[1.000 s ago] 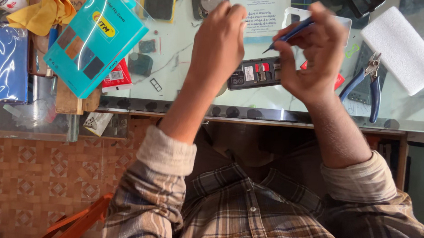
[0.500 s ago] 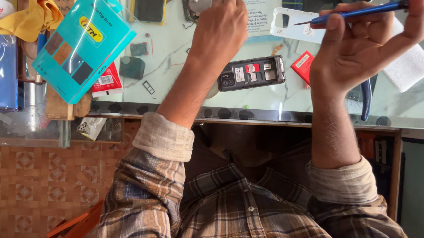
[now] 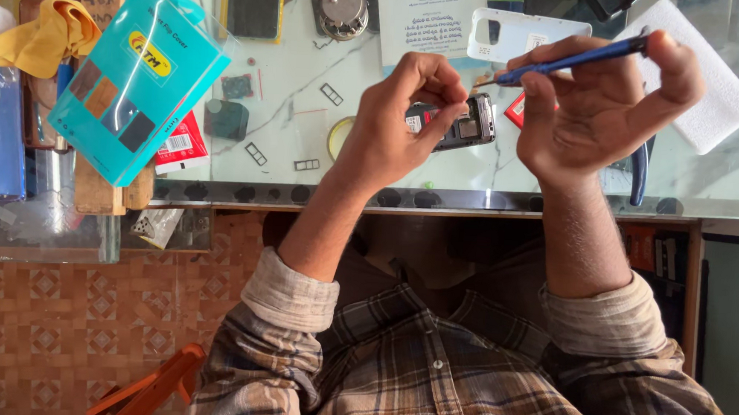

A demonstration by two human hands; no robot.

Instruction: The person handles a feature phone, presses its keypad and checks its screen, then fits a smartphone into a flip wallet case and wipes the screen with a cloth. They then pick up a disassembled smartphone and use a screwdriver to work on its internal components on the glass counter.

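Glass covers the table, and just above it the left hand pinches something too small to make out between thumb and fingertips, its grip narrow and drawn tight. Right hand holds a blue-handled screwdriver in a closed grip, the shaft lying almost level with its tip aimed at the left fingertips, close to them but seemingly not touching. Directly below the two hands an opened mobile phone lies on the table, partly hidden by the left hand, its back off and inner parts exposed. Beyond it lies a white phone back cover on a printed sheet; a white folded cloth sits at the right, with blue-handled pliers under the right wrist. Leftwards are small loose metal frames, a round yellow lid and a teal boxed phone cover.

Judging from this, the risk lies in the tiny pinched piece: should the screwdriver tip nudge it sideways or the left grip loosen, it could drop, bounce on the hard glass and vanish among the loose bits or off the near edge. A slip of the tip could also prick the left fingertips
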